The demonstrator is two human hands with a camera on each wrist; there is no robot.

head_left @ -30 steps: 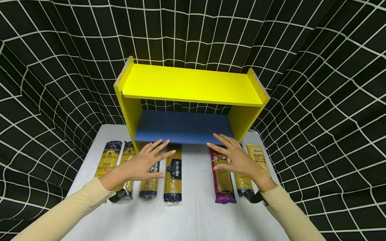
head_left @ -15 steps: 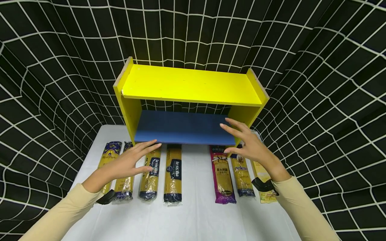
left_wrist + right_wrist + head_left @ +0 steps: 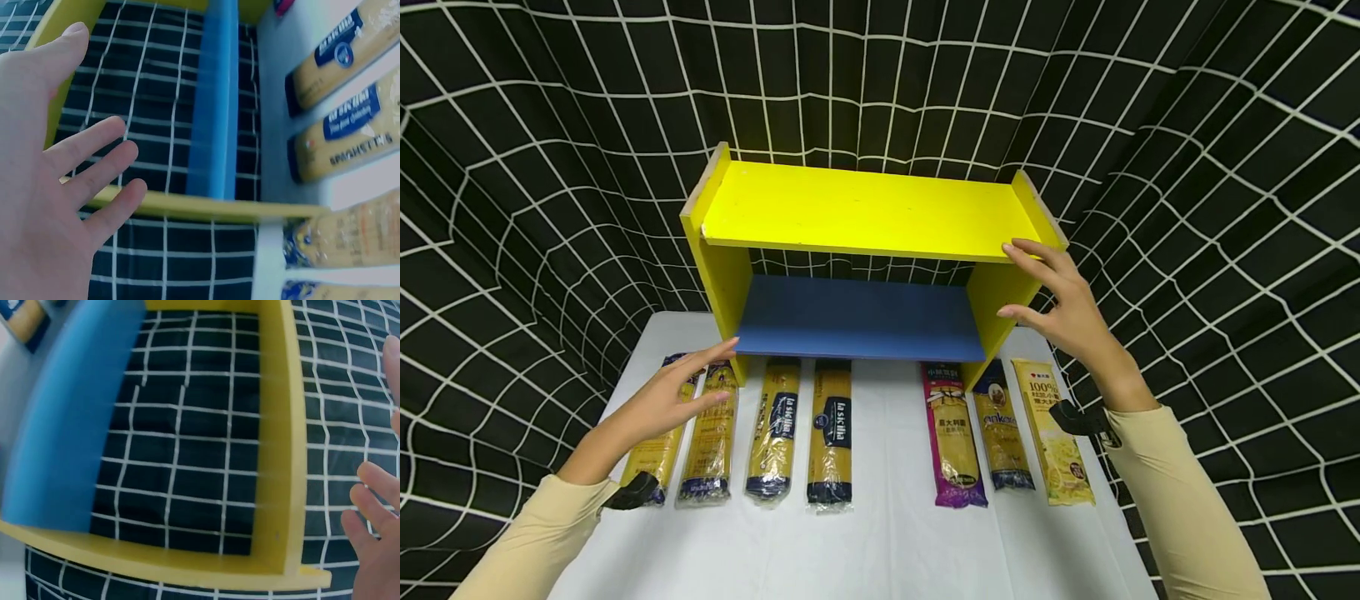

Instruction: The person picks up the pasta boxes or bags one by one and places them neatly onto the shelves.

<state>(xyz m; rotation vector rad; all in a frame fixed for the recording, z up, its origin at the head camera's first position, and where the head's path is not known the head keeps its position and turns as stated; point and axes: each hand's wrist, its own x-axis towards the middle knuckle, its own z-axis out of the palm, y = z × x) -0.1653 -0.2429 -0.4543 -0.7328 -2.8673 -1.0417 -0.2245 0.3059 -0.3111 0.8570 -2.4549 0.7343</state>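
My left hand (image 3: 658, 404), fingers extended, hovers over two blue-ended spaghetti packs (image 3: 708, 442) on the left, with its fingertips near the lower left front corner of the yellow shelf unit (image 3: 872, 208). In the left wrist view its palm and spread fingers hold nothing. My right hand (image 3: 1071, 312) is raised at the unit's right side, thumb and fingers apart. Its fingertips overlap the front edge of the yellow top board in the head view. The right wrist view shows these fingers (image 3: 375, 487) beside the yellow side panel, with a gap between them. The blue lower shelf (image 3: 857, 317) bears nothing.
Two la sicilia spaghetti packs (image 3: 831, 446) lie left of centre on the white table (image 3: 887, 542). Toward the right lie a purple-ended pasta pack (image 3: 955, 442), a blue-ended pack (image 3: 1004, 442) and a cream pack (image 3: 1056, 450). Black gridded cloth (image 3: 880, 75) surrounds the table.
My hands have spread apart. The left moved left and toward me, off the la sicilia packs; the right rose and moved right, from over the purple-ended pack to the unit's upper right corner.
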